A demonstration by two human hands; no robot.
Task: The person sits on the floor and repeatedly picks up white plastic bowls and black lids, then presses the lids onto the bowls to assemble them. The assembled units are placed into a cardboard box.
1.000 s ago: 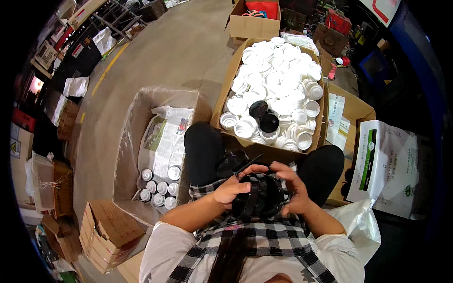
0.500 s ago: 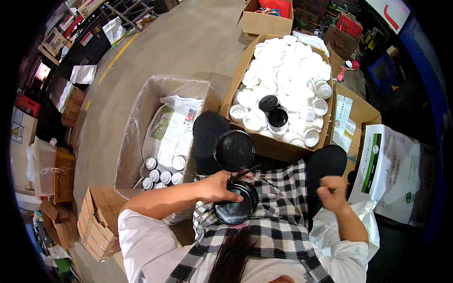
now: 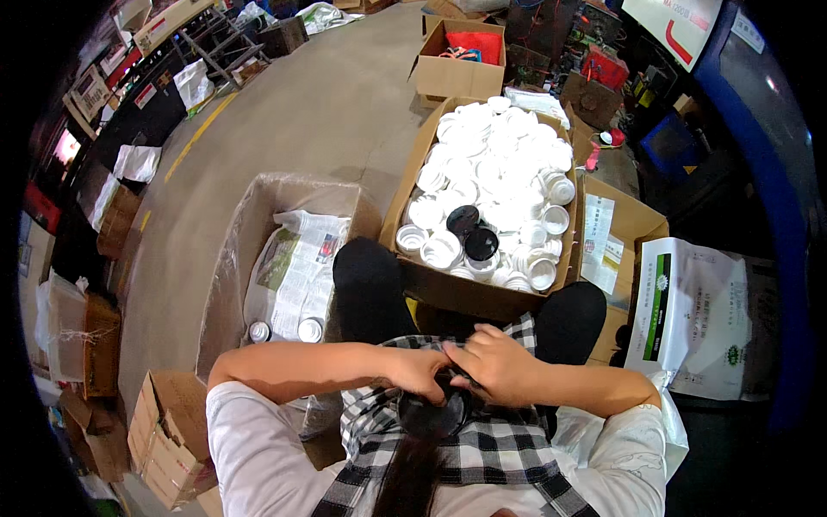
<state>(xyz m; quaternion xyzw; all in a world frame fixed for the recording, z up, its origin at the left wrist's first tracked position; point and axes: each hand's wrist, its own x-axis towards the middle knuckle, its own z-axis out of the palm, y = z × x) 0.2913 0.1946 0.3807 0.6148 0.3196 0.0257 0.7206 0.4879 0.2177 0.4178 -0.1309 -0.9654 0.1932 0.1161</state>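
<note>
Head view, looking down: both hands meet low in the lap over a checked cloth (image 3: 482, 448). The left hand (image 3: 422, 372) comes in from the left on a bent forearm, fingers curled around the upper rim of a round black jar (image 3: 431, 415). The right hand (image 3: 500, 366) lies across from it, knuckles up, fingers folded onto the same jar's top, touching the left hand. Both are closed on the jar, which sits just below them and is partly hidden. Just beyond the hands stands an open cardboard box (image 3: 448, 289) filled with white lids (image 3: 500, 164) and two black jars (image 3: 474, 233). Left of the hands is a second box (image 3: 250, 215) lined with newspaper (image 3: 297, 267), with small metal cans (image 3: 284, 330). Right of the hands lies a white sack (image 3: 698, 319).
</note>
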